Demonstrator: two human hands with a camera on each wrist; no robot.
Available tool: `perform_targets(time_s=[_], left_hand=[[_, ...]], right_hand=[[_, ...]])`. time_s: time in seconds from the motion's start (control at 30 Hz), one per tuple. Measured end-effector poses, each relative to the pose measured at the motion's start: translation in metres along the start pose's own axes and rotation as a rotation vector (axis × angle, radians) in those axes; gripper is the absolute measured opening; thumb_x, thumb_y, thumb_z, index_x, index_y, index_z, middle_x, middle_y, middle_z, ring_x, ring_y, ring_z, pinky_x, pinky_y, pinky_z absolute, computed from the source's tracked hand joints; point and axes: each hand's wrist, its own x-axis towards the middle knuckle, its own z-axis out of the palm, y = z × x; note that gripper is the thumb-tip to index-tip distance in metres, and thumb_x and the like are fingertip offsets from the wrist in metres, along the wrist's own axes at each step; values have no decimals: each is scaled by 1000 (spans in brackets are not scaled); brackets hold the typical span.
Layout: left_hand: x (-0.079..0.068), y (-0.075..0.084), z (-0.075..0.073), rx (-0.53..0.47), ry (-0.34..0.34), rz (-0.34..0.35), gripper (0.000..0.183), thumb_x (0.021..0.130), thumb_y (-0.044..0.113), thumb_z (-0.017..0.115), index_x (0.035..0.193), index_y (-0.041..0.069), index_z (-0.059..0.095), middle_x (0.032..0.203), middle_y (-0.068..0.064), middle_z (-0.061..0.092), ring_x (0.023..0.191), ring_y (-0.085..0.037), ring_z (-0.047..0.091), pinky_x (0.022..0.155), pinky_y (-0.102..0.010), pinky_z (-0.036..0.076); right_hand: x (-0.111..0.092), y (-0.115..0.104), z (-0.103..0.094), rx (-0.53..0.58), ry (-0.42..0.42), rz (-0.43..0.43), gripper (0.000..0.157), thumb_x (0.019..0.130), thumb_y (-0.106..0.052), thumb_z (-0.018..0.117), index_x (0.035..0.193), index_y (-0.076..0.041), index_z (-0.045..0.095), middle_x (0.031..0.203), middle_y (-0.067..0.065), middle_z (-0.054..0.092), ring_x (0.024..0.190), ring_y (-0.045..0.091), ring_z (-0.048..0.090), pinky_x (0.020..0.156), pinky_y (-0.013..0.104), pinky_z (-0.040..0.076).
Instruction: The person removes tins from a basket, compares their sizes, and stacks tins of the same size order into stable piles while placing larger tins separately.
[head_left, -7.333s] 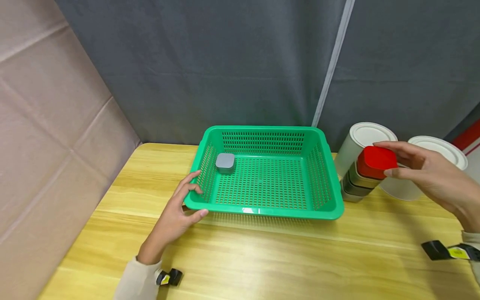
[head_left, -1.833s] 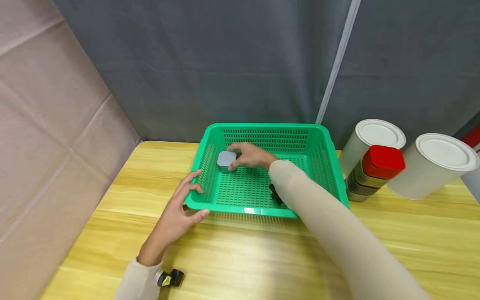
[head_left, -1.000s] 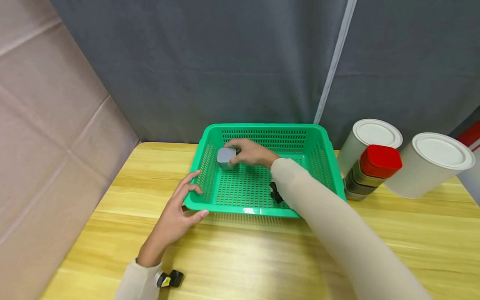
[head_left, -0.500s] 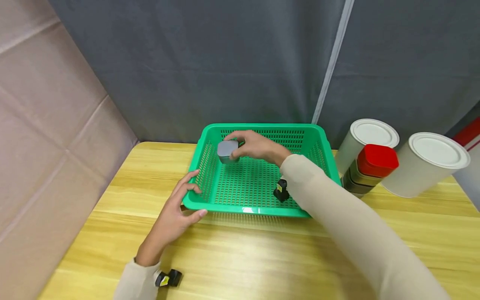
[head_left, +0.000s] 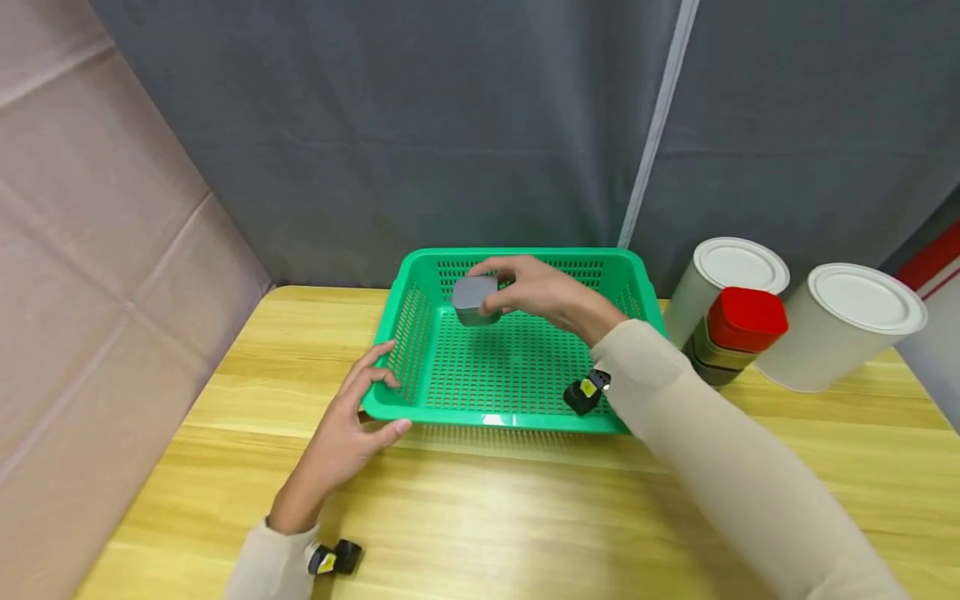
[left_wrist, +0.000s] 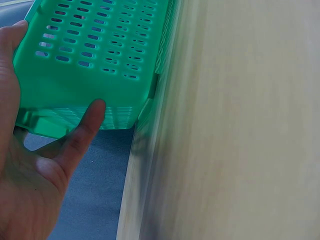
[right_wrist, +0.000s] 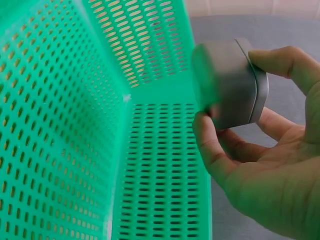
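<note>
A small grey square tin with rounded corners hangs in my right hand, above the floor of a green perforated plastic basket. In the right wrist view, thumb and fingers pinch the tin around its sides, and a seam like a lid's edge runs near one end. My left hand holds the basket at its front left corner, fingers over the rim. The left wrist view has a fingertip against the outer wall of the basket.
Right of the basket stand two white cylindrical cans with lids. In front of them is a stack of small square tins topped by a red one. A grey curtain lies behind the wooden table.
Earlier my right hand was at the red tin; it then reached into the basket and took hold of the grey tin. It has since lifted the tin and moved rightward. The left hand stays put.
</note>
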Motion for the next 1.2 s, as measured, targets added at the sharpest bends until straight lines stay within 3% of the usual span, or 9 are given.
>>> perform_targets(time_s=[0.27, 0.43, 0.5, 0.73, 1.03, 1.2], left_hand=[[0, 1, 0, -21, 2, 6, 42, 86, 8, 84, 115, 11, 53, 172, 8, 26, 159, -42, 20, 111, -64, 41], [0, 3, -1, 16, 5, 0, 42, 87, 10, 84, 116, 11, 54, 172, 9, 26, 158, -40, 24, 106, -41, 48], [0, 3, -1, 20, 4, -2, 42, 87, 10, 84, 116, 11, 54, 172, 9, 26, 158, -39, 24, 107, -38, 48], [0, 1, -1, -27, 7, 11, 43, 86, 6, 84, 115, 11, 53, 172, 6, 26, 159, -43, 20, 110, -66, 40], [0, 1, -1, -26, 7, 7, 42, 86, 7, 84, 115, 11, 53, 172, 5, 26, 159, -43, 19, 110, -67, 40], [0, 1, -2, -13, 8, -1, 42, 87, 7, 84, 115, 11, 53, 172, 7, 26, 159, -41, 21, 108, -63, 43]], right_hand=[[-36, -10, -12, -29, 44, -27, 54, 86, -8, 67, 139, -18, 63, 133, 10, 58, 112, 28, 57, 100, 46, 47], [-62, -14, -24, -69, 95, -40, 56, 88, -9, 67, 143, -17, 61, 136, 11, 57, 113, 29, 57, 95, 39, 47], [-73, -14, -29, -83, 114, -42, 55, 89, -9, 66, 144, -16, 60, 137, 12, 56, 115, 31, 55, 95, 39, 48], [-108, -13, -48, -158, 189, -24, 57, 92, -12, 69, 147, -19, 58, 138, 10, 57, 119, 29, 52, 95, 39, 45], [-145, 7, -86, -294, 281, 12, 63, 95, -17, 72, 154, -21, 51, 144, 4, 54, 120, 17, 51, 87, 17, 45], [-166, 17, -104, -303, 346, 35, 58, 98, -19, 72, 152, -30, 53, 130, -7, 58, 114, 12, 51, 83, 16, 46]])
